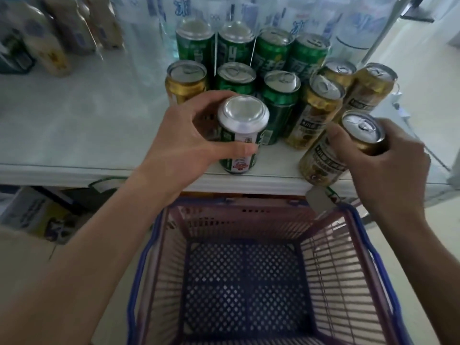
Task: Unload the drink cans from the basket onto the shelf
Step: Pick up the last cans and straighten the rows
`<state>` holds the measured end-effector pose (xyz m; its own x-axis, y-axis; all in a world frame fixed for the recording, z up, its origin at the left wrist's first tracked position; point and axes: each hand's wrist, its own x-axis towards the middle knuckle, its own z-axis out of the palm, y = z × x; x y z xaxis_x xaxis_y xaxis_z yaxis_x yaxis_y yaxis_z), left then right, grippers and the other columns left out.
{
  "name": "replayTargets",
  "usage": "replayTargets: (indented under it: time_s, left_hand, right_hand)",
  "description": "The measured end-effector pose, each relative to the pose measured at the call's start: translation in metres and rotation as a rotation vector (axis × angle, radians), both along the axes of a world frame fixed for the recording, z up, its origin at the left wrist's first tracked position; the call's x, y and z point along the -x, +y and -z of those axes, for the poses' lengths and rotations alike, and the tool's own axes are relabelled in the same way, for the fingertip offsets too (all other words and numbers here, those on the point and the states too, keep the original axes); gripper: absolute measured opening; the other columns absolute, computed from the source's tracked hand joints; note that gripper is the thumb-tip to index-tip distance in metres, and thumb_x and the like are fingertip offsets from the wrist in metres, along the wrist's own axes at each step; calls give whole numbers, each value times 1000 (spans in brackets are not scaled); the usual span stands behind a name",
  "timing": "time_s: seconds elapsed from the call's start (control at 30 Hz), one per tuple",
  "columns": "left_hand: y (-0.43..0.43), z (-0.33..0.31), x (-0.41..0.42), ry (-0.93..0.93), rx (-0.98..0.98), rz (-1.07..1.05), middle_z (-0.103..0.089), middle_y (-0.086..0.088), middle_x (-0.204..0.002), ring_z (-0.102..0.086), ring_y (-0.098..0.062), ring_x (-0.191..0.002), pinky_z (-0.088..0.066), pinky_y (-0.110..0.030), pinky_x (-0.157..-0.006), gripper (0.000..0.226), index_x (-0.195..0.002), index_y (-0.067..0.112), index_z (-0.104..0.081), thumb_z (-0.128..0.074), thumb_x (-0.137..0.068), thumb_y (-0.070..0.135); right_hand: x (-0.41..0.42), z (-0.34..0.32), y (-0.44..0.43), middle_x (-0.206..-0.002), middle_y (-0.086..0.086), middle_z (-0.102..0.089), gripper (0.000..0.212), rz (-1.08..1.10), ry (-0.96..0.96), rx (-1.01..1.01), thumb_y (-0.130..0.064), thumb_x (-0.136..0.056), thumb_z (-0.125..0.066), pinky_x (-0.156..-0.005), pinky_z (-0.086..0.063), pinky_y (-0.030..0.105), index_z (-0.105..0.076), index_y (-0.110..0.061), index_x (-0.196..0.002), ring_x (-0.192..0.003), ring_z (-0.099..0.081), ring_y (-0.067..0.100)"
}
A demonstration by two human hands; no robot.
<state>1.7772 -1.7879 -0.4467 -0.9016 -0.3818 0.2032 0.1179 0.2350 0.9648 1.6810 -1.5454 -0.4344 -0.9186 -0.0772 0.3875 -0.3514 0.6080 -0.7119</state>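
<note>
Green-and-white can [240, 135] gripped in left hand [179, 143], fingers [245, 148] wrapped round its side, base resting on front edge of shelf [74, 135], plain bottom end facing up, so apparently upside down. Gold can [333, 155] clasped in right hand [388, 168], fingers closed round its upper part, tilted with top leaning right, lower end at or just over shelf lip; contact with shelf unclear. Behind both, cluster of cans standing upright on shelf: green cans [278, 93] in middle and back rows, gold cans [321, 108] at right, one more gold can [185, 80] at left end of cluster, just behind left hand. Further back, clear bottles with blue print [159, 26], blurred; at far left, beige bottles [49, 43], also blurred. Below shelf edge, directly under both forearms, blue-rimmed basket [139, 270] with reddish slatted walls and dark perforated floor; no cans visible inside. Boxes [32, 210] on lower level at left, partly shadowed.
</note>
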Motion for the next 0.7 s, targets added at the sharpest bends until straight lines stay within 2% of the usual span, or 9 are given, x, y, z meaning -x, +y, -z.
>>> replayTargets:
  time_s: [0.1,0.23,0.33,0.4,0.47,0.5,0.6,0.63,0.7]
  left_hand:
    - [0,2,0,10,41,-19,-73,12,-117,-68,1,-109,-54,-18,-96,77,-127,22,-66,-96,-57,33]
    - [3,5,2,-33,164,-3,-70,16,-119,-64,1,-112,-52,-21,-99,70,-129,29,-61,-92,-67,41]
    - [1,10,2,-114,165,2,-69,22,-120,-63,5,-113,-52,-28,-102,68,-128,35,-62,-89,-68,52]
    - [1,12,1,-151,174,26,-68,22,-123,-63,4,-115,-53,-33,-102,72,-132,35,-59,-90,-69,49]
    - [3,11,0,-154,211,25,-68,21,-124,-63,3,-114,-54,-32,-101,73,-135,34,-58,-90,-70,46]
    - [4,10,0,-146,233,12,-68,21,-123,-63,4,-113,-54,-30,-100,73,-135,33,-58,-90,-70,46]
    - [8,9,0,-124,290,-36,-69,21,-120,-62,8,-109,-51,-16,-92,72,-132,31,-61,-89,-68,49]
    - [10,8,0,-123,302,-45,-69,22,-118,-62,10,-108,-50,-11,-89,72,-131,32,-62,-90,-67,50]
    - [14,8,0,-122,315,-50,-69,24,-115,-61,12,-105,-49,-11,-88,71,-129,33,-63,-90,-66,52]
  right_hand:
    - [6,0,-1,-71,-36,-65,52,-37,-74,28,-85,-73,-64,-58,-36,4,-68,-39,-97,-69,-60,-16]
    - [14,5,6,-82,-37,-69,57,-106,-163,32,-86,-67,-69,-63,-42,18,-70,-42,-104,-72,-62,-16]
    - [20,14,16,-83,-48,-64,63,-168,-252,-142,-83,-57,-75,-65,-41,16,-68,-40,-103,-77,-58,-27]
    - [27,20,25,-87,-35,-71,66,-194,-366,-133,-79,-52,-79,-68,-45,22,-72,-40,-104,-80,-66,-12]
    - [35,20,32,-89,-20,-76,65,-173,-390,-137,-77,-53,-81,-69,-48,27,-74,-38,-104,-83,-68,1]
    - [39,19,36,-88,-17,-76,64,-153,-381,-147,-77,-54,-80,-66,-49,27,-75,-37,-104,-83,-68,5]
    - [48,21,41,-87,-12,-72,68,-76,-355,-181,-79,-56,-69,-43,-44,16,-70,-33,-106,-76,-65,8]
    - [50,23,42,-89,-12,-71,69,-55,-350,-183,-79,-58,-67,-44,-43,16,-69,-33,-109,-76,-64,7]
    - [53,28,43,-90,-17,-69,63,-52,-331,-184,-77,-68,-69,-58,-43,21,-68,-33,-114,-82,-63,5]
